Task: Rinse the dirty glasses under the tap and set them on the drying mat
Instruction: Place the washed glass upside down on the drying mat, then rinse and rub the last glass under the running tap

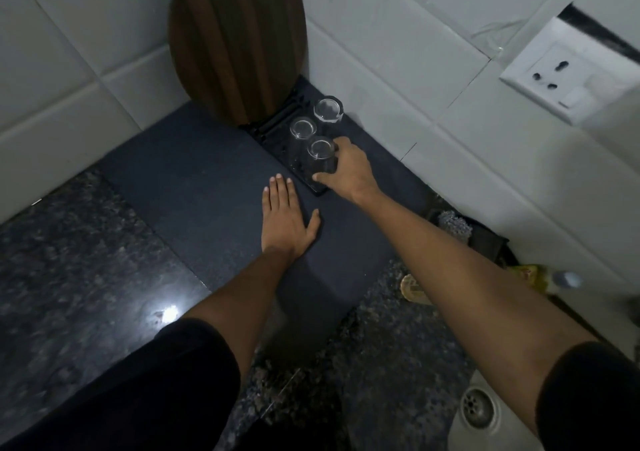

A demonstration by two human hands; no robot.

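Three clear glasses stand in a row on a small black tray (277, 125) by the tiled wall. My right hand (349, 170) grips the nearest glass (320, 160) with thumb and fingers around its side. The middle glass (302, 132) and the far glass (328, 109) stand untouched behind it. A dark grey drying mat (194, 187) covers the counter under the tray. My left hand (285, 218) lies flat on the mat with its fingers straight, just left of the tray's near corner.
A wooden cutting board (239, 38) leans against the wall behind the tray. A wall socket (568, 73) is at the upper right. A scrubber holder (460, 229) and a bottle (561, 281) sit along the wall on the right. The sink drain (478, 412) shows at the lower right.
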